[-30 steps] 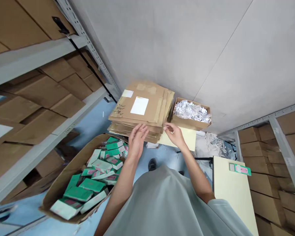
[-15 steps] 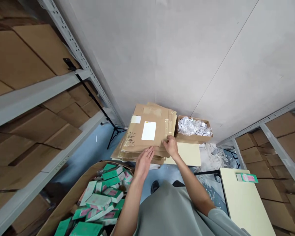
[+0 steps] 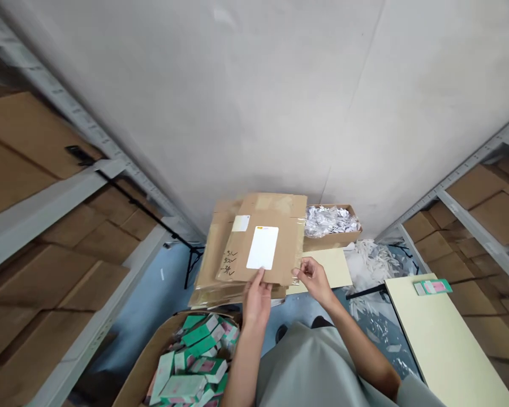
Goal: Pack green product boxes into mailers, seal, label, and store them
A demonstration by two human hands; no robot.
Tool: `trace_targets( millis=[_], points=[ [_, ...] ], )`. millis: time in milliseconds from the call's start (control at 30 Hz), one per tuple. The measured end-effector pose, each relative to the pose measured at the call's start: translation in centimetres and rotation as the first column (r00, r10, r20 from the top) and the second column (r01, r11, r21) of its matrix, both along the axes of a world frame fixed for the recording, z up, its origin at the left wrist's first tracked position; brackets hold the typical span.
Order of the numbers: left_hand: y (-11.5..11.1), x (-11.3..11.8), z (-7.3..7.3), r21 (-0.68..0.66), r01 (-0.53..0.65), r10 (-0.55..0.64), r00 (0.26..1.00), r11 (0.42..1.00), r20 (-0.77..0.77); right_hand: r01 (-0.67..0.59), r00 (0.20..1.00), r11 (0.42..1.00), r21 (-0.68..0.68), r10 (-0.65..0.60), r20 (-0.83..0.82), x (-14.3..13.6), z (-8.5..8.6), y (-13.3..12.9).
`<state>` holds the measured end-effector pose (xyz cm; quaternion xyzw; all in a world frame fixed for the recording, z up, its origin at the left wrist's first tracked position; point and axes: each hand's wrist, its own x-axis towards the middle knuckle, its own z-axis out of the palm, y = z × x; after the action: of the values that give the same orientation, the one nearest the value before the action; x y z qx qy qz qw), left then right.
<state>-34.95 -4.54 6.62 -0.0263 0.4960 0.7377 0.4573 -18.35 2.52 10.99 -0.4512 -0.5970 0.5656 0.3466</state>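
A flattened cardboard box [image 3: 287,243] with a white label and handwritten marks lies tilted a little over a stack of flattened cardboard [image 3: 214,240]. My left hand [image 3: 258,299] grips its near edge, thumb on top near the label and fingers underneath. At the near right corner, my right hand [image 3: 316,280] pinches the cardboard between thumb and fingers. The part of the stack under the top piece is hidden.
At lower left, a big carton [image 3: 142,362] holds green and white small boxes [image 3: 184,390]. Behind right stands a carton of white scraps [image 3: 331,244]. A cream table [image 3: 441,345] bears one green box [image 3: 433,286]. Shelves with cartons flank both sides; a black tripod [image 3: 190,265] stands left.
The top flattened box has been lifted and shifted right off the stack's alignment. My left hand now grips its near edge instead of lying flat. The view has tilted and shifted.
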Motion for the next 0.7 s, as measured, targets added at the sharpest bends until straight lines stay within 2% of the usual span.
trace_targets(
  millis=[100,167,200,267,367,467,533,633,700],
  points=[
    [2.1,3.6,2.4,0.076,0.116,-0.117,0.993,0.99,0.005,0.142,0.99,0.99,-0.015,-0.142,0.018,5.5,-0.1,-0.3],
    [3.8,6.3,3.2,0.095,0.24,-0.239,0.971,0.966,-0.022,0.319,0.947,0.948,-0.002,-0.319,0.045,9.9,-0.2,-0.4],
    [4.6,7.7,3.3,0.095,0.309,-0.307,0.951,0.946,-0.036,0.426,0.902,0.904,0.018,-0.427,0.063,12.3,-0.3,-0.6],
    [6.3,10.5,3.1,0.079,0.45,-0.446,0.893,0.889,-0.064,0.627,0.769,0.776,0.074,-0.631,0.1,17.4,-0.1,-1.4],
    [8.6,15.1,2.1,0.025,0.647,-0.642,0.76,0.762,-0.101,0.816,0.543,0.56,0.147,-0.828,0.142,25.3,0.5,-4.3],
    [10.2,20.4,1.3,-0.045,0.796,-0.795,0.598,0.604,-0.104,0.912,0.342,0.366,0.186,-0.928,0.148,32.7,0.9,-8.1],
    [11.0,24.3,1.0,-0.071,0.859,-0.861,0.499,0.506,-0.096,0.948,0.234,0.261,0.181,-0.959,0.16,37.3,0.5,-10.5],
    [12.1,30.4,0.4,-0.08,0.915,-0.915,0.386,0.396,-0.115,0.98,0.124,0.15,0.129,-0.974,0.189,43.9,-1.1,-13.6],
    [12.9,34.5,-0.2,-0.097,0.937,-0.936,0.318,0.334,-0.151,0.99,0.089,0.108,0.094,-0.978,0.187,48.2,-2.4,-15.1]
  ],
)
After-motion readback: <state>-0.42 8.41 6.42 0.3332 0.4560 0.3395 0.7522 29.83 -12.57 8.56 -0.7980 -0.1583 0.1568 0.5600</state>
